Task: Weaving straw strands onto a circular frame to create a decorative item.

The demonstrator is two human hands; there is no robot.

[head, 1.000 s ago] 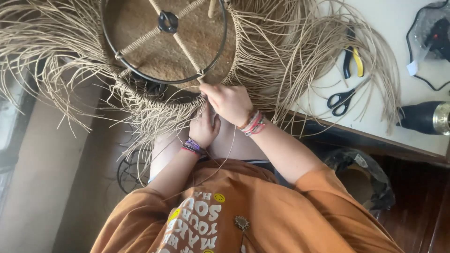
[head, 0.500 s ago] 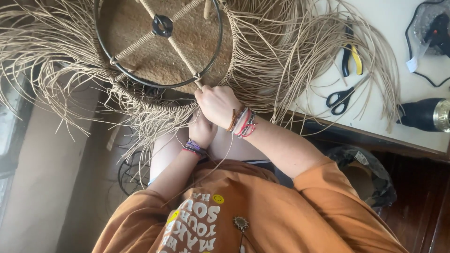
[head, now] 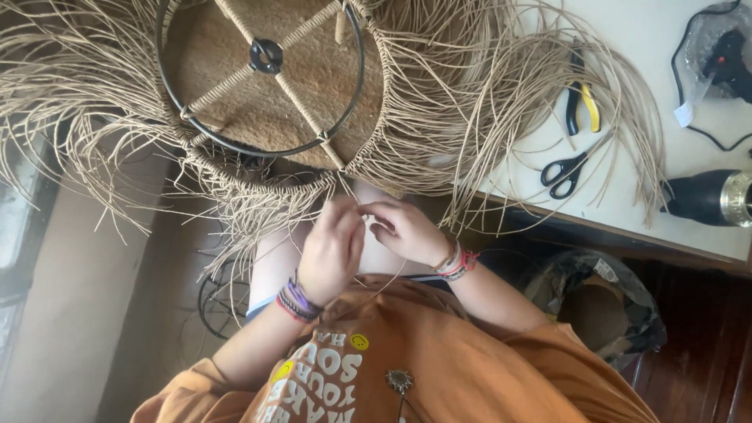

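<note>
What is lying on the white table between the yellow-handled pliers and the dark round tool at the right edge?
In the head view, black-handled scissors lie on the white table between the yellow-handled pliers and the dark round tool, with some loose straw strands crossing there.

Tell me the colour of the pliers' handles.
Yellow and black; the pliers show in the head view, on the white table.

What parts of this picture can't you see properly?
- Head view: the fingertips of the left hand and right hand curl together, so what they pinch is hidden.
- The woven frame is cut off by the top edge.
- The dark tool runs off the right edge.
- The bag's contents are too shadowed to tell.
- The strands cover part of the table.
</note>
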